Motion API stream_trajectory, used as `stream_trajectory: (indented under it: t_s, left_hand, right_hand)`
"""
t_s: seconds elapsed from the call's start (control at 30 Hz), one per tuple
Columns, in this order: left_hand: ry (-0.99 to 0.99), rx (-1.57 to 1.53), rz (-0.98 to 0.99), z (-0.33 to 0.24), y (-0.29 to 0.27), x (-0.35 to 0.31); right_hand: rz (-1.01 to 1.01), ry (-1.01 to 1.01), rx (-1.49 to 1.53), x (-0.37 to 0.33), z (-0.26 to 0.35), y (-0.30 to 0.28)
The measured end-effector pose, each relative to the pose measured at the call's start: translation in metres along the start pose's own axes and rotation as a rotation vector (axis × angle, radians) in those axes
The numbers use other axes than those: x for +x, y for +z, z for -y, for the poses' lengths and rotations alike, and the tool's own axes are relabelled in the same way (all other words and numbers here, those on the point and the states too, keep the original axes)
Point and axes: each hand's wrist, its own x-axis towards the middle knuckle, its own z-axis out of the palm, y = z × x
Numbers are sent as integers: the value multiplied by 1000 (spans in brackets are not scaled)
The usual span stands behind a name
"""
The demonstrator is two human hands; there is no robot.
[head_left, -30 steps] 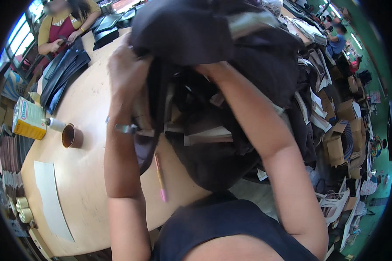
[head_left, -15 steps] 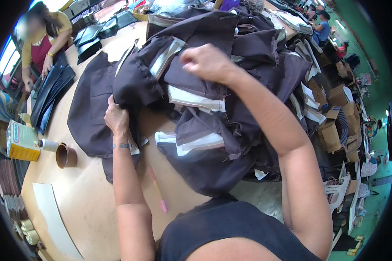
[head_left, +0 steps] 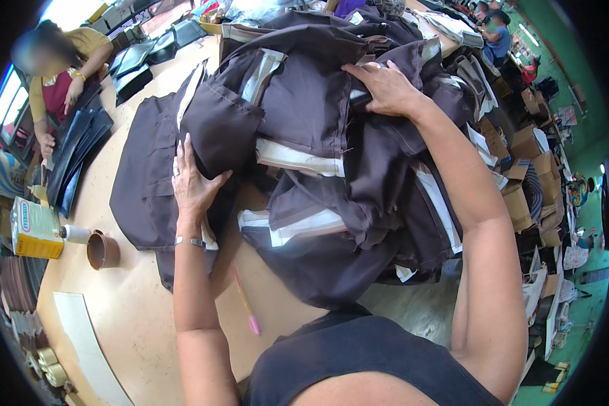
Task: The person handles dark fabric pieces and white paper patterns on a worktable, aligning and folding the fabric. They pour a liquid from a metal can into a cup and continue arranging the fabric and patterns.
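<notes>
A big heap of dark brown sewn fabric pieces (head_left: 304,101) with white-backed strips (head_left: 301,157) along some edges covers the middle of the table. My left hand (head_left: 193,183) lies against a brown fabric piece (head_left: 142,183) at the heap's left side, fingers stretched and thumb apart. Higher up and to the right, my right hand (head_left: 392,91) rests on the heap with its fingers spread, reaching over the fabric. Part of what lies under its palm is hidden.
On the table (head_left: 142,304) lie a pen (head_left: 245,301), a white strip (head_left: 88,345), a brown cup (head_left: 103,250), a white bottle (head_left: 76,234) and a yellow-and-white can (head_left: 35,228). A co-worker (head_left: 68,74) handles black sheets (head_left: 81,155) at far left. Cardboard boxes (head_left: 524,196) stand right.
My right hand has moved right and come down onto the heap, its fingers opening. My left hand has let go of the fabric edge and spread its fingers slightly to the right.
</notes>
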Motion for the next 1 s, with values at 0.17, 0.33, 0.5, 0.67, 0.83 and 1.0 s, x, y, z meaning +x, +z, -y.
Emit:
stream_trajectory:
  t_s: [0.17,0.33,0.5,0.67,0.83,1.0]
  left_hand:
    - [59,45,-98,22,26,6]
    - [39,38,-147,32,33,4]
    - [15,157,-6,14,35,-1]
    - [-46,-27,156,4,14,-9]
    - [243,-266,15,4,-9,-47]
    - [124,-521,293,-58,-61,-77]
  right_hand:
    - [-329,-32,-59,9,-14,-11]
    - [-701,47,155,-9,-53,-56]
    - [-943,114,151,-14,-16,-110]
    - [-1168,-85,-30,23,77,-131]
    - [-1195,-367,4,48,206,-118]
    - [-1170,-762,-61,85,239,-24]
